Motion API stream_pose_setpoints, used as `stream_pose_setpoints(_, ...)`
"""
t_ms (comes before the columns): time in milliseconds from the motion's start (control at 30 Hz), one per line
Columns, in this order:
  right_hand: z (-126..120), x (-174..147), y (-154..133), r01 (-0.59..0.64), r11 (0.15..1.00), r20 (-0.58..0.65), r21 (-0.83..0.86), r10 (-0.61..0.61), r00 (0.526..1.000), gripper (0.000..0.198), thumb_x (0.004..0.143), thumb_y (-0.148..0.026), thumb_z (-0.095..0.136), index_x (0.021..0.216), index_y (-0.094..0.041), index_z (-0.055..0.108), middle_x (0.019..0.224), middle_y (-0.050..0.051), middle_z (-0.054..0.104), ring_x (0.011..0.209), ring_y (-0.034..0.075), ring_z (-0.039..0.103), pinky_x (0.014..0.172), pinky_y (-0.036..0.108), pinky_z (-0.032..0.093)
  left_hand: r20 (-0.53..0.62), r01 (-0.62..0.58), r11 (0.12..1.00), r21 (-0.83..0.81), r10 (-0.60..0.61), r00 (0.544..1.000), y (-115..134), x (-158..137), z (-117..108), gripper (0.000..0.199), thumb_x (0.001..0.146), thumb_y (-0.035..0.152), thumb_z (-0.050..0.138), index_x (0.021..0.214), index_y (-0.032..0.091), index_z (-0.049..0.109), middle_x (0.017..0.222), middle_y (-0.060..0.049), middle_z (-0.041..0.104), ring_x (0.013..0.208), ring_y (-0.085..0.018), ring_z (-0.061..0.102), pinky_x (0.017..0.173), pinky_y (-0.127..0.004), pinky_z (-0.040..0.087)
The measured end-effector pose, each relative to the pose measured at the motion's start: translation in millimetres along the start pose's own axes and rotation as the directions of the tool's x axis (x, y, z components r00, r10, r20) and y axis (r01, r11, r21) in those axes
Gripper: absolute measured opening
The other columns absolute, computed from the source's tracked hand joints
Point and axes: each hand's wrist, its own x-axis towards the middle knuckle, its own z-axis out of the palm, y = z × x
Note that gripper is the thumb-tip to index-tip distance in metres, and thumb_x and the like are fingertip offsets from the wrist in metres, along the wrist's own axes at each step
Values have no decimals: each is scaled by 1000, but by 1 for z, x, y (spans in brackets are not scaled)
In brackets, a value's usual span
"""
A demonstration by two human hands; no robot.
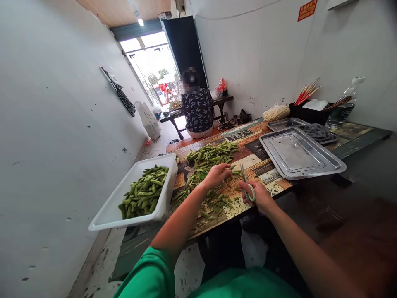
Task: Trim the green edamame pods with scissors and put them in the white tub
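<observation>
My right hand [257, 196] is wrapped around the handles of a pair of scissors [243, 171] with light green grips. Their blades point up and away from me over the table. My left hand [216, 176] is closed, its fingertips pinching a green edamame pod [235, 171] just left of the blades. Beyond that hand lies a heap of edamame pods [212, 155]. Leaf scraps and cut bits [215, 203] are scattered beneath my hands. To the left, a white plastic tub [170, 176] contains many pods [145, 192].
Metal trays [297, 155] stand on the table's right side, one with a grey cloth [318, 132]. Behind them are a black box [307, 111] of skewers, a plastic bottle [343, 107] and a bag [276, 112]. Another person [197, 109] sits facing away beyond the table.
</observation>
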Motion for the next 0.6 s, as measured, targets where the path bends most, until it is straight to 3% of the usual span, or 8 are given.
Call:
stream_pose_setpoints(67,0,2,-1,-23,998,15,-56,24,1000,42,68,-54,69,74,-13,62,47,-2,55,36,9,50,26,16,27,-10,52,976,-209,-56,998,-1,-6,2,25,85,35,51,90,11,58,77,-6,69,53,-7,55,56,-20,45)
stream_pose_setpoints(167,0,5,-1,-43,992,17,-122,46,999,43,68,-56,69,76,-14,63,49,-1,57,37,10,52,27,16,29,37,103,926,-364,-97,995,-1,-8,2,27,82,39,54,80,12,55,77,-7,69,54,-7,57,55,-19,43)
stream_pose_setpoints(400,7,8,-11,-30,963,9,-269,33,999,43,65,-57,70,70,-15,61,47,-3,55,36,9,51,28,16,26,169,123,911,-393,-60,984,-1,-10,2,33,77,43,60,85,11,60,76,-5,69,48,-7,56,50,-19,40)
stream_pose_setpoints(600,15,6,-13,57,908,-18,-414,-71,997,41,68,-55,68,59,-16,61,38,-4,48,31,7,43,32,19,27,201,154,897,-415,-74,977,-6,-13,-2,28,74,38,64,77,10,64,71,-3,66,51,-7,55,51,-20,39)
